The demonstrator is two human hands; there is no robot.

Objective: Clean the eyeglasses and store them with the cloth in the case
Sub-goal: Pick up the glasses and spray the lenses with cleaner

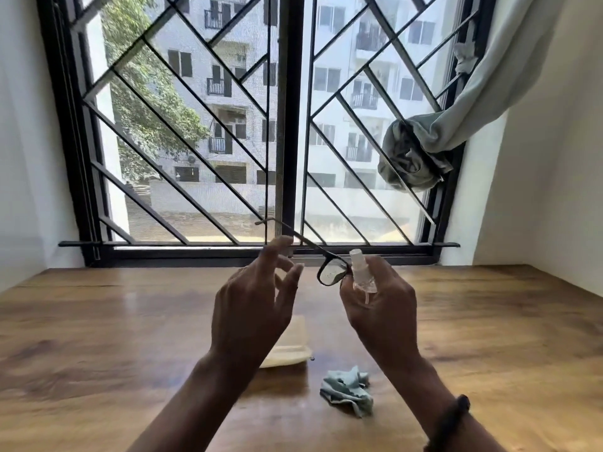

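Left hand (257,298), fingers spread, holds nothing; right hand (380,308) clasps the black-framed eyeglasses (331,270) and clear spray bottle (360,272) above the wooden bench (98,337). Crumpled blue cloth (347,391) and cream case (290,350) lie below.

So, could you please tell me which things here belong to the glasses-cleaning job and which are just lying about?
Part of the job:
- eyeglasses, held up near the right hand
- spray bottle, in the right hand
- blue cloth, crumpled on the table
- pale case, behind the left hand

Not involved:
- curtain knotted at the window
- black wristband
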